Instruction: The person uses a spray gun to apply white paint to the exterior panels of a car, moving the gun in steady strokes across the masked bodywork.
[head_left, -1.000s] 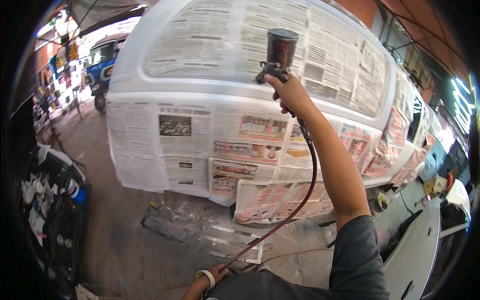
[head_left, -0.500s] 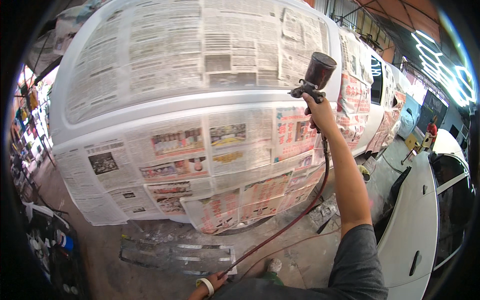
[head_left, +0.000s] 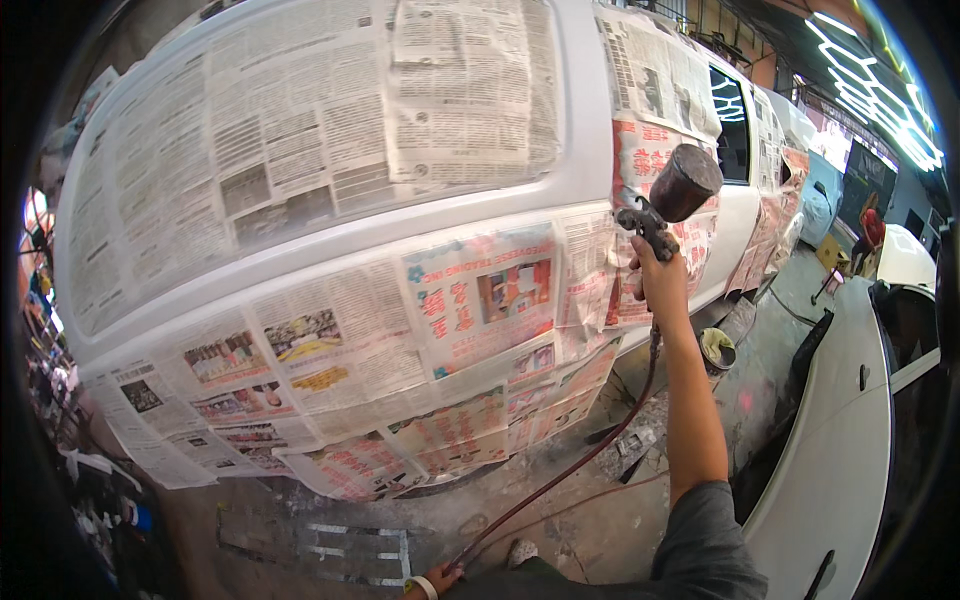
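Note:
My right hand [head_left: 658, 270] grips a black spray gun [head_left: 642, 225] with a dark, stained cup [head_left: 685, 182] on top, raised toward the right part of a white van [head_left: 582, 120]. Newspaper sheets [head_left: 470, 90] cover much of the van's window and lower side, leaving bare white strips between them. A dark red hose [head_left: 560, 475] runs down from the gun to my left hand [head_left: 442, 578] at the lower edge, whose fingers are wrapped round it. Whether spray is leaving the nozzle, I cannot tell.
A white car [head_left: 830, 430] stands close on my right. Beyond it a person in red [head_left: 868, 230] is near a light blue covered vehicle [head_left: 822, 195]. A bucket [head_left: 716, 348] sits beside the van's lower edge. Flat metal strips [head_left: 355, 555] lie on the floor at lower left.
My view has swung and moved rightward along the van. My right hand with the spray gun has travelled right and appears lower in the picture. My left hand keeps hold of the hose.

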